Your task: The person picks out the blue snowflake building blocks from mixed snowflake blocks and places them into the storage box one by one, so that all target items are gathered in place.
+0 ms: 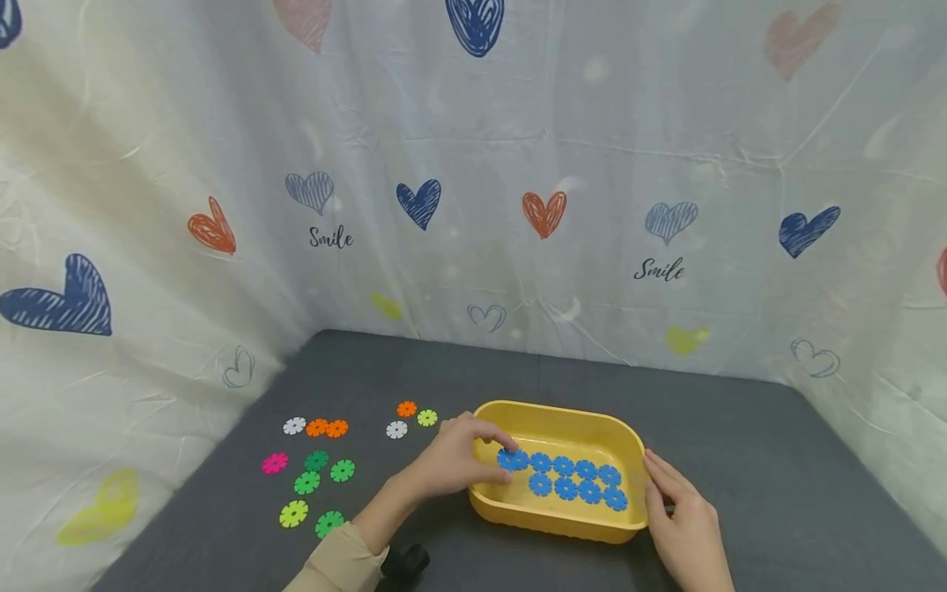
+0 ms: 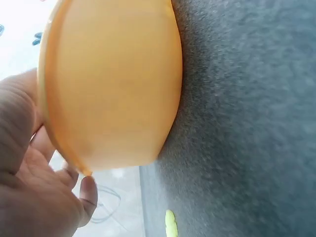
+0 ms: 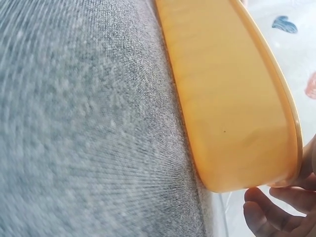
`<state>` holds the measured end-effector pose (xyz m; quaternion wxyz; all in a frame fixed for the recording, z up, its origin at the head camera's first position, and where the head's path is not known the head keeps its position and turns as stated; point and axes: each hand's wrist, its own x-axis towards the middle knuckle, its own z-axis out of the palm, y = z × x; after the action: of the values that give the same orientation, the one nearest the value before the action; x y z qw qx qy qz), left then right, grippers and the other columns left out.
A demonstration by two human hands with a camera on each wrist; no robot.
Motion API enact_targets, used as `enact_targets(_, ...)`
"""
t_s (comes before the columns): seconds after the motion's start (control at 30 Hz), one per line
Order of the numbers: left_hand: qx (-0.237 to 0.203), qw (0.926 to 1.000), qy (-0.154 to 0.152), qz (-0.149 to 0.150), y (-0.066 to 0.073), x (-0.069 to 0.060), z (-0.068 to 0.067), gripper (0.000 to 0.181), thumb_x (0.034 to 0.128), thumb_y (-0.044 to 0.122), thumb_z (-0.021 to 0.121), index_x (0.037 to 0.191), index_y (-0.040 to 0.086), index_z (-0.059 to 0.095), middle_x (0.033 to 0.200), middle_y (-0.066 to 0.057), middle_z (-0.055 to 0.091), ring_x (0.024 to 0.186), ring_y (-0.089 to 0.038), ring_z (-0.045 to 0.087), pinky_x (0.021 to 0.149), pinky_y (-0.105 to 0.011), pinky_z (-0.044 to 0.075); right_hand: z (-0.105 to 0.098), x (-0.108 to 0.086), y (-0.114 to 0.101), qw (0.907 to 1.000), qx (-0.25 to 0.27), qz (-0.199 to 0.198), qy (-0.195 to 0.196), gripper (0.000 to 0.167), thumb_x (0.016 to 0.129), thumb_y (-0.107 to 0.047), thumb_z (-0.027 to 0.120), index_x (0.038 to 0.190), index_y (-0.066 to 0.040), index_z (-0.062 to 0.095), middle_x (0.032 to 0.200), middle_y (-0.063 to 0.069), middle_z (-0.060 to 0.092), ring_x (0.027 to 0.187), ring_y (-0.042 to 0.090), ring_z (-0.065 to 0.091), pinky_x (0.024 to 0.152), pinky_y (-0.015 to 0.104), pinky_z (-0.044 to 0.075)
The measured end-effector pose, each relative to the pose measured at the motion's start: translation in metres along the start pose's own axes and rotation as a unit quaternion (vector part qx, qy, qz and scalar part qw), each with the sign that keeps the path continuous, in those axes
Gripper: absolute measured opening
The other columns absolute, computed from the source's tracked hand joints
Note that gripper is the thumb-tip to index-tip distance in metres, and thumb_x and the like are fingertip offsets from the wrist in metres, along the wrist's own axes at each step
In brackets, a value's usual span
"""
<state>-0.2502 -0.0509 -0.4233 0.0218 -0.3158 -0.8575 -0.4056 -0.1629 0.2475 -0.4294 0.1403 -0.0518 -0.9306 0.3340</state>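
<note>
A yellow plastic basin [image 1: 562,526] stands on the dark table, with several blue notched plastic discs [image 1: 565,487] lying in two rows inside. My left hand [image 1: 462,452] reaches over the basin's left end. Its thumb and index finger pinch a blue disc [image 1: 506,460] at the left end of the far row, which overlaps its neighbour. In the left wrist view the basin's wall [image 2: 113,84] hides the fingertips. At the opposite end my right hand [image 1: 684,518] grips the basin's rim, and fingers [image 3: 266,210] show beside the wall in the right wrist view.
Left of the basin lie loose discs: several green ones [image 1: 307,482], orange [image 1: 336,428], white [image 1: 294,425], pink [image 1: 275,463] and yellow-green [image 1: 293,514]. A smaller group with an orange disc [image 1: 407,409] is nearer the basin. A heart-printed curtain [image 1: 481,271] hangs behind the table.
</note>
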Motion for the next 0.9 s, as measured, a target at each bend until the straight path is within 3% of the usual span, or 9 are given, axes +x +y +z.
enact_targets(0.1, 0.025, 0.999, -0.034, 0.018, 0.002, 0.006, 0.002, 0.029, 0.0741, 0.025, 0.089, 0.101, 0.02, 0.078, 0.093, 0.021, 0.066, 0.093, -0.015, 0.055, 0.086, -0.049, 0.027, 0.0, -0.001, 0.001, 0.9999, -0.002, -0.008, 0.008, 0.04, 0.1, -0.007, 0.054, 0.139, 0.002, 0.053, 0.144, 0.015, 0.048, 0.115, 0.03, 0.058, 0.077, 0.037, 0.053)
enact_targets(0.23, 0.053, 0.9964, -0.064, 0.016, 0.002, 0.013, 0.005, 0.028, 0.0734, 0.026, 0.089, 0.099, 0.023, 0.078, 0.091, 0.025, 0.066, 0.086, -0.009, 0.054, 0.081, -0.046, 0.025, 0.001, 0.0, -0.001, 0.9999, -0.003, -0.006, 0.007, 0.04, 0.1, -0.007, 0.053, 0.139, 0.003, 0.052, 0.145, 0.015, 0.048, 0.116, 0.03, 0.057, 0.077, 0.038, 0.053)
enact_targets(0.67, 0.167, 0.9816, -0.093, -0.011, 0.009, 0.025, 0.01, 0.028, 0.0671, 0.033, 0.092, 0.092, 0.029, 0.081, 0.092, 0.027, 0.067, 0.089, 0.002, 0.054, 0.081, -0.048, 0.023, 0.0, 0.0, 0.001, 1.0, -0.003, -0.001, -0.009, 0.041, 0.101, -0.008, 0.053, 0.14, 0.003, 0.051, 0.146, 0.016, 0.047, 0.115, 0.031, 0.058, 0.077, 0.038, 0.053)
enact_targets(0.9, 0.206, 0.9739, -0.095, 0.007, 0.012, 0.026, 0.012, 0.03, 0.0659, 0.038, 0.092, 0.092, 0.03, 0.081, 0.088, 0.027, 0.067, 0.083, 0.0, 0.055, 0.078, -0.048, 0.023, -0.001, 0.001, 0.001, 0.9999, -0.006, 0.0, -0.013, 0.041, 0.101, -0.008, 0.053, 0.14, 0.003, 0.051, 0.146, 0.016, 0.046, 0.116, 0.032, 0.057, 0.078, 0.037, 0.053)
